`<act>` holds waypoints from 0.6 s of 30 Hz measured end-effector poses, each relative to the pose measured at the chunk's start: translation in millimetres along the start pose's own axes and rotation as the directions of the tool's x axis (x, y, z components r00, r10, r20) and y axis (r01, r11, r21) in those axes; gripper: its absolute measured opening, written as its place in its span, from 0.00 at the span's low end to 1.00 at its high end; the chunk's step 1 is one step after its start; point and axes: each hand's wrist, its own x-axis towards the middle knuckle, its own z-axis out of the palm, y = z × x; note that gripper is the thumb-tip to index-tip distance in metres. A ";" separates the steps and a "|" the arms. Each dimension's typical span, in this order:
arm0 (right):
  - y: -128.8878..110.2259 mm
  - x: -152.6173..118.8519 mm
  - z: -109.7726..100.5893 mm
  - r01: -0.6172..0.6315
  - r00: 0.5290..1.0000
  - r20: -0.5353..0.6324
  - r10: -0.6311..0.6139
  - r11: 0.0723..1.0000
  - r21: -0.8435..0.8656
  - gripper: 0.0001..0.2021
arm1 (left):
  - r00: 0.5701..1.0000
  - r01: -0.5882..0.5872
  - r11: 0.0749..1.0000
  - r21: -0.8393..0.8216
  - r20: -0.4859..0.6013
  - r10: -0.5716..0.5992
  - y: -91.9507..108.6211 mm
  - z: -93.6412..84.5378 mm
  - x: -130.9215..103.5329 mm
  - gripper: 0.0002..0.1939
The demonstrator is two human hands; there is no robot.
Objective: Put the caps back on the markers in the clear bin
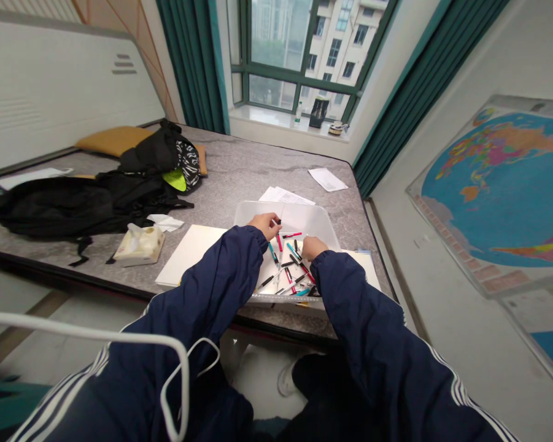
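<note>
A clear plastic bin (322, 222) sits in front of me with several loose pens and caps (289, 270) in black, red, teal and white, scattered over its bottom. Inside its left part, my left hand (265, 225) is closed, thumb and fingers pinching a dark-ended pen (278, 223). Over the right side of the bin, my right hand (313, 247) is curled with its knuckles up. Its fingertips are turned away, so I cannot make out what they hold. Teal and red pens lie just left of it.
The bin stands on a grey mattress (239, 161) by the window. White boards or papers (191, 248) lie beside it, with loose sheets (328, 180) behind. To the left are a tissue box (139, 245) and a black backpack (83, 202). A white cable (96, 332) crosses the lower left.
</note>
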 end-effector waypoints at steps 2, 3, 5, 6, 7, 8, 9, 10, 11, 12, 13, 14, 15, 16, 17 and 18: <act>0.4 4.0 -2.7 0.034 0.999 -0.023 -0.031 0.992 0.123 0.13 | 1.000 0.002 1.000 0.007 0.004 -0.002 -0.1 1.0 0.7 0.13; -0.5 6.0 -4.2 0.064 0.998 -0.041 -0.057 0.977 0.203 0.10 | 1.000 0.003 1.000 0.012 0.009 -0.003 -0.1 1.6 1.1 0.13; -3.8 9.9 -7.1 0.146 0.988 -0.104 -0.115 0.913 0.380 0.07 | 0.999 0.007 1.000 0.016 0.033 -0.008 -0.4 3.2 1.8 0.12; -5.9 11.8 -8.1 0.189 0.980 -0.143 -0.137 0.864 0.468 0.07 | 0.998 0.010 1.000 0.016 0.055 -0.010 -0.6 4.1 2.0 0.12; -7.9 13.7 -8.9 0.222 0.973 -0.181 -0.144 0.807 0.548 0.07 | 0.997 0.011 1.000 0.016 0.080 -0.012 -0.8 5.0 2.1 0.12; -9.7 15.5 -9.3 0.245 0.967 -0.216 -0.139 0.751 0.614 0.07 | 0.994 0.008 1.000 0.019 0.106 -0.010 -0.9 5.8 2.1 0.12; -11.0 17.2 -9.5 0.261 0.962 -0.243 -0.127 0.700 0.665 0.07 | 0.992 0.003 1.000 0.027 0.124 -0.006 -0.9 6.5 2.0 0.12; -11.8 18.9 -9.5 0.268 0.959 -0.260 -0.113 0.659 0.703 0.07 | 0.991 -0.002 0.999 0.036 0.132 -0.003 -0.8 7.1 1.8 0.12; -12.3 20.2 -9.4 0.269 0.958 -0.269 -0.098 0.628 0.730 0.06 | 0.992 -0.006 0.999 0.045 0.128 0.000 -0.5 7.4 1.6 0.12; -12.5 21.3 -9.3 0.267 0.959 -0.271 -0.087 0.604 0.751 0.06 | 0.993 -0.005 0.999 0.051 0.116 -0.001 -0.1 7.7 1.4 0.12; -12.4 22.0 -9.3 0.265 0.960 -0.269 -0.083 0.586 0.766 0.06 | 0.995 -0.001 0.999 0.055 0.105 -0.005 0.5 7.8 1.1 0.12; -12.1 22.2 -9.4 0.263 0.961 -0.264 -0.083 0.575 0.775 0.06 | 0.995 0.005 0.998 0.056 0.096 -0.010 1.1 7.8 1.0 0.12; -11.6 22.0 -9.6 0.259 0.962 -0.259 -0.085 0.577 0.775 0.06 | 0.996 0.011 0.998 0.057 0.093 -0.016 1.7 7.8 0.9 0.12; -11.0 21.4 -9.9 0.257 0.962 -0.259 -0.085 0.597 0.760 0.06 | 0.995 0.012 0.998 0.059 0.094 -0.018 2.3 7.7 0.9 0.12; -10.0 20.5 -10.0 0.254 0.961 -0.262 -0.084 0.638 0.727 0.06 | 0.995 0.012 0.998 0.062 0.094 -0.018 2.7 7.6 0.9 0.12; -8.9 19.5 -10.0 0.243 0.961 -0.263 -0.080 0.695 0.677 0.06 | 0.995 0.011 0.998 0.065 0.093 -0.017 3.1 7.5 0.9 0.12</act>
